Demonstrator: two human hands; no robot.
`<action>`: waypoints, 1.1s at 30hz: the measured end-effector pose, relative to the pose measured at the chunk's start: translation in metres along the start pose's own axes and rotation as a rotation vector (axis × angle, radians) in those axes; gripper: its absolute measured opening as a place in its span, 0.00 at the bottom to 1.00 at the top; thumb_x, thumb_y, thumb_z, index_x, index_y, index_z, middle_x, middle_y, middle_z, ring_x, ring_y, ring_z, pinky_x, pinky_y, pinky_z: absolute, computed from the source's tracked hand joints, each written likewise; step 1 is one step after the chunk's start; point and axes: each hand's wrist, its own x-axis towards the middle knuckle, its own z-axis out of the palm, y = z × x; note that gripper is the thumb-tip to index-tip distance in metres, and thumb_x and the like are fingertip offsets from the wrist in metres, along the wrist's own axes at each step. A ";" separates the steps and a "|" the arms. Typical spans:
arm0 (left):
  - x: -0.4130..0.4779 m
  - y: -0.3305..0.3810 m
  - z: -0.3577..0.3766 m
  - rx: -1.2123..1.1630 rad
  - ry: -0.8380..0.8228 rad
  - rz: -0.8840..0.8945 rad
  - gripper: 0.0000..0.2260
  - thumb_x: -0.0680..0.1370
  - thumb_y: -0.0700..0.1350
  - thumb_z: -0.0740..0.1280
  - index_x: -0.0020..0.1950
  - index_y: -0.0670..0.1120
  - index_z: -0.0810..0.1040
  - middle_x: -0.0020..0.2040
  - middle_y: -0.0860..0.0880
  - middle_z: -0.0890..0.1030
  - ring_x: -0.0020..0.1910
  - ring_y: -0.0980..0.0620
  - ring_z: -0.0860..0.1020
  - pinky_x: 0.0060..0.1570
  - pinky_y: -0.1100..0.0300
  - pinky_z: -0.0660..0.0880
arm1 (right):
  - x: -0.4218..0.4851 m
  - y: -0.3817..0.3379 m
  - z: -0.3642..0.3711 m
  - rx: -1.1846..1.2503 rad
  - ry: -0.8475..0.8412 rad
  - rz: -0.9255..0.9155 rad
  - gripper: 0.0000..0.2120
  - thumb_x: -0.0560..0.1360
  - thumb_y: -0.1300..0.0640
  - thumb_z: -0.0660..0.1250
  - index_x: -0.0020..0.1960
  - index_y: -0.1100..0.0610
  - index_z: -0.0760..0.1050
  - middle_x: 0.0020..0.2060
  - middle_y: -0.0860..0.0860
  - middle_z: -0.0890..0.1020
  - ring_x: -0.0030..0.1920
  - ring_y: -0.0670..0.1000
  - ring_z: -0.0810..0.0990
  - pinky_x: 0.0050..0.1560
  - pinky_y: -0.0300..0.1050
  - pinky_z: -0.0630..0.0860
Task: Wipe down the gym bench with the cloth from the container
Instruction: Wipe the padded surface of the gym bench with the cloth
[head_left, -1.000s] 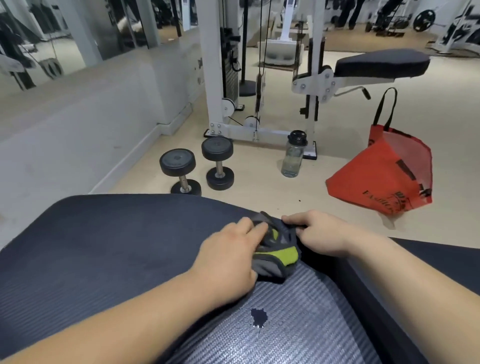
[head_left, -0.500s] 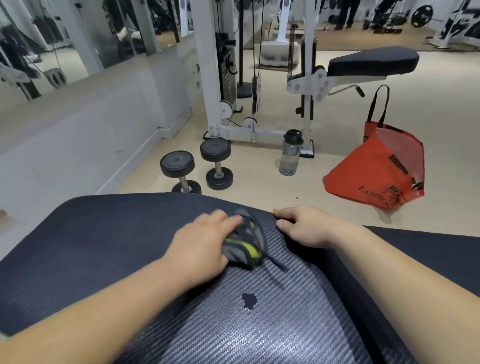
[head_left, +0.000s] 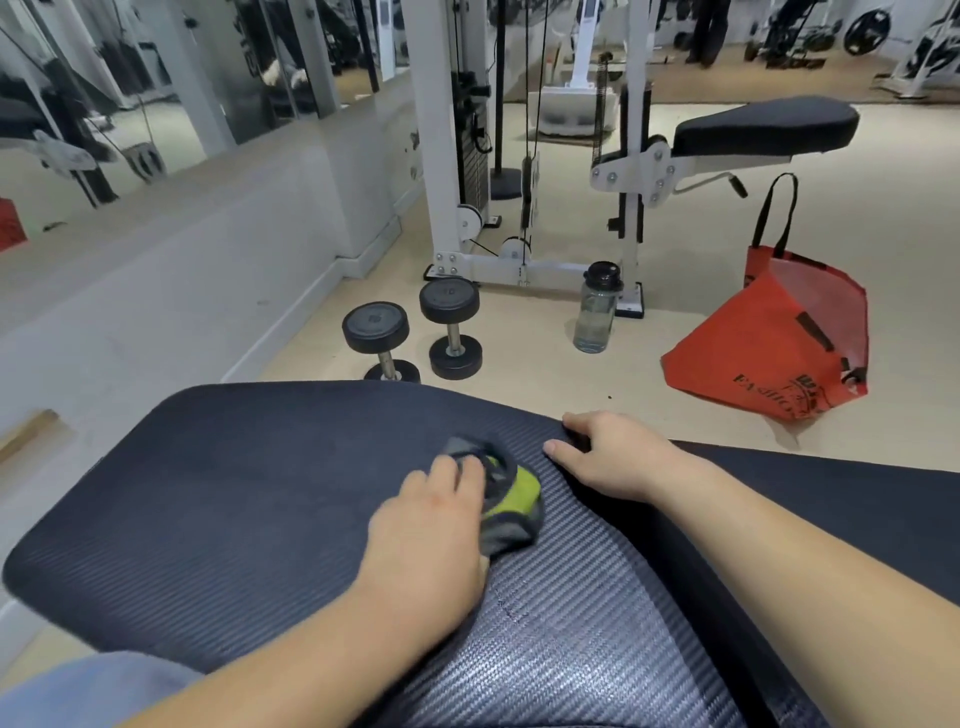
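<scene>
The dark padded gym bench with a woven, carbon-fibre-like cover (head_left: 218, 499) filled the lower half of the view. The small dark blot seen on its shiny centre strip half a second earlier no longer showed; only a faint mark remained below the left hand, though motion blur made this hard to judge. Beyond the bench on the pale floor lay a red fabric tote bag with black handles (head_left: 779, 343), two black round-headed dumbbells (head_left: 415, 338) and a clear plastic water bottle with a black cap (head_left: 597, 309), all well apart from the bench top. The left hand (head_left: 431, 535) had slid back along the pad, pressing down on and gripping the crumpled grey and lime-green cloth (head_left: 511, 496), which lay on the bench top. The right hand (head_left: 608, 452) stayed open, fingers spread flat on the pad's far edge, holding nothing.
</scene>
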 end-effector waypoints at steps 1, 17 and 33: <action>-0.013 0.006 0.000 -0.030 -0.018 0.091 0.34 0.75 0.54 0.66 0.78 0.51 0.55 0.65 0.50 0.68 0.61 0.47 0.72 0.51 0.51 0.77 | 0.000 -0.002 0.002 -0.014 0.007 0.004 0.24 0.78 0.32 0.59 0.56 0.51 0.78 0.56 0.53 0.83 0.61 0.60 0.81 0.61 0.55 0.78; -0.017 -0.032 0.014 0.016 0.066 0.230 0.35 0.72 0.52 0.68 0.77 0.64 0.58 0.63 0.50 0.74 0.55 0.45 0.75 0.49 0.50 0.76 | -0.009 -0.016 0.005 -0.102 0.087 0.004 0.40 0.69 0.22 0.50 0.57 0.53 0.78 0.51 0.53 0.70 0.61 0.59 0.73 0.63 0.56 0.75; -0.009 -0.048 0.004 0.000 0.000 -0.219 0.37 0.78 0.55 0.65 0.82 0.57 0.48 0.65 0.45 0.68 0.61 0.44 0.72 0.50 0.50 0.75 | -0.014 -0.024 0.018 -0.157 0.201 -0.037 0.32 0.75 0.25 0.55 0.65 0.47 0.73 0.48 0.51 0.72 0.58 0.59 0.76 0.51 0.51 0.75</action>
